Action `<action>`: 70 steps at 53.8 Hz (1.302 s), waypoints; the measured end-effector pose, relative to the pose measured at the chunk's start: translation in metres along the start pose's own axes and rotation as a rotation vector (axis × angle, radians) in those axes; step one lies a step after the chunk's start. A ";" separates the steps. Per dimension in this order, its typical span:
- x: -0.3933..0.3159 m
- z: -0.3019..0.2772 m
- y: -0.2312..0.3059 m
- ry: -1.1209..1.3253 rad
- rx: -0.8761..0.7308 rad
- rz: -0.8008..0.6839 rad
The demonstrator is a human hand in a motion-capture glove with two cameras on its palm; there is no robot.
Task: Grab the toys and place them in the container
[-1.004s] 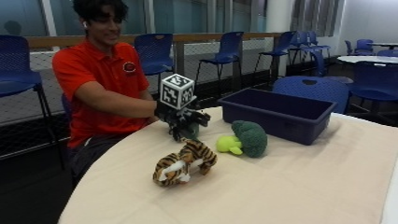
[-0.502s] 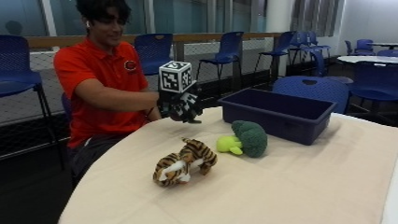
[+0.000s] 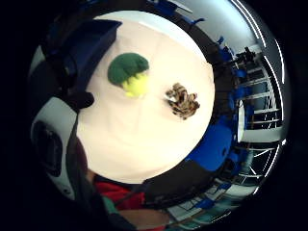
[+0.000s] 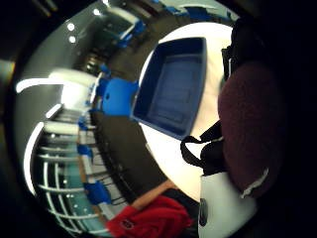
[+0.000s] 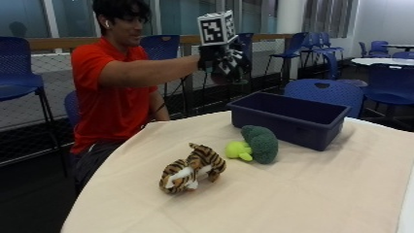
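In the outside view my gloved right hand [image 5: 223,59] is raised high above the table, up and back-left of the blue container [image 5: 291,119]. Its fingers are curled round a dark maroon soft toy [image 4: 247,134], which fills much of the thumb side palm view beside the container [image 4: 176,84]. The container's inside looks bare. A green and yellow broccoli plush [image 5: 254,144] lies on the table just in front of the container. A striped tiger plush [image 5: 193,167] lies further towards the near left. Both toys, the broccoli [image 3: 127,72] and the tiger [image 3: 182,100], show far below the palm.
A cream cloth covers the round table [image 5: 304,194]. Blue chairs [image 5: 323,92] stand behind the container and around the room. The person sits at the table's far left edge, arm stretched out over it.
The hand has risen from the table's surface near the person to well above it, moving towards the container with the dark toy in its grip. The tiger and broccoli have stayed put.
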State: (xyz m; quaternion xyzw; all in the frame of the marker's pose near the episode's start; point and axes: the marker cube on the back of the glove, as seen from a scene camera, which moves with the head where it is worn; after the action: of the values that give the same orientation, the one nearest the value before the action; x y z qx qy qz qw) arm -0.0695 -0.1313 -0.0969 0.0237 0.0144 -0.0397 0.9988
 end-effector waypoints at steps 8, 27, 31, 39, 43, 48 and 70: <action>-0.032 0.005 -0.061 -0.072 -0.023 0.002; -0.116 0.078 -0.143 -0.098 -0.028 -0.091; -0.111 0.089 -0.143 -0.061 -0.116 -0.089; -0.084 0.097 -0.139 -0.142 -0.172 -0.080; -0.061 0.094 -0.136 -0.129 -0.138 -0.057; -0.024 0.088 -0.130 -0.079 -0.105 -0.026; 0.119 0.113 -0.087 0.037 -0.148 0.137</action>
State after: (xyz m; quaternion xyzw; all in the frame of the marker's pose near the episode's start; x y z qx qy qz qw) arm 0.0452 -0.2329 0.0080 -0.0485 0.0341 0.0302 0.9978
